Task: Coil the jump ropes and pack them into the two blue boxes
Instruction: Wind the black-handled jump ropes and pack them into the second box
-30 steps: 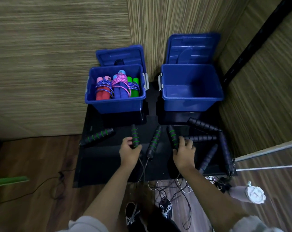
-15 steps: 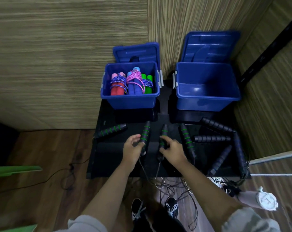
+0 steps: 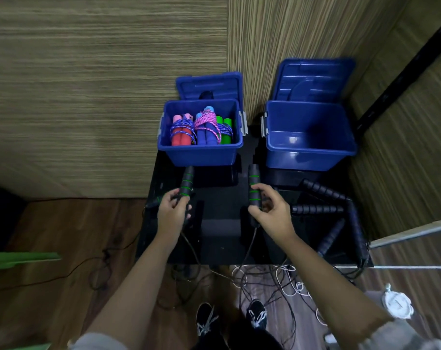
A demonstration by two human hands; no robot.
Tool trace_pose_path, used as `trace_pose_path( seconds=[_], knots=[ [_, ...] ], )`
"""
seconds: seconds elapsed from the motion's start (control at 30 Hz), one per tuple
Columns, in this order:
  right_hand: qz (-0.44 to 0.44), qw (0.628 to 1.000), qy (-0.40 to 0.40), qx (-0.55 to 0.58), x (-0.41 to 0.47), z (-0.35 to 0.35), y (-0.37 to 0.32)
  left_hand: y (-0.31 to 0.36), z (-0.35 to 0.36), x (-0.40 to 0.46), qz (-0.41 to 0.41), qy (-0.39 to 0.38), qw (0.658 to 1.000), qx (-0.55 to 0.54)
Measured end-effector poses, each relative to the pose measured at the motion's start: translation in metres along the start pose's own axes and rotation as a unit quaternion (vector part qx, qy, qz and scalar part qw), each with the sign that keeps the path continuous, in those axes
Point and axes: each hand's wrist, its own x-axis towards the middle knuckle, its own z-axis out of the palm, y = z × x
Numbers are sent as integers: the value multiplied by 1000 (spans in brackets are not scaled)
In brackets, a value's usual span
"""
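My left hand point(image 3: 173, 213) grips a black jump-rope handle with green rings point(image 3: 186, 182), raised above the black table. In my right hand point(image 3: 272, 210) is the matching green-ringed handle point(image 3: 253, 188), also lifted; thin black cords trail from both handles down past the table's front edge. The left blue box point(image 3: 200, 154) holds three coiled ropes with red, blue and green handles. Nothing lies in the right blue box point(image 3: 310, 150). Several plain black handles point(image 3: 320, 209) rest on the table at the right.
Both box lids point(image 3: 315, 79) stand open against the wooden wall. The black table point(image 3: 222, 238) sits in a corner. Tangled black and white cords point(image 3: 272, 281) lie on the floor by my shoes. A green object point(image 3: 20, 258) is at the left, and a white item point(image 3: 396, 304) at the right.
Both hands closed on the two green-ringed handles, lifted them off the table and spread them apart. The view also shifted, so the table sits further right in frame.
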Motion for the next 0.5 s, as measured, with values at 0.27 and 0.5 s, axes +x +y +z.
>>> trace_pose_path(
  seconds=[0.27, 0.5],
  knots=[
    [-17, 994, -48, 96, -2, 9, -36, -8, 1, -3, 32, -94, 994, 49],
    [-44, 980, -144, 127, -3, 35, -56, -4, 36, -37, -203, -198, 946, -155]
  ],
)
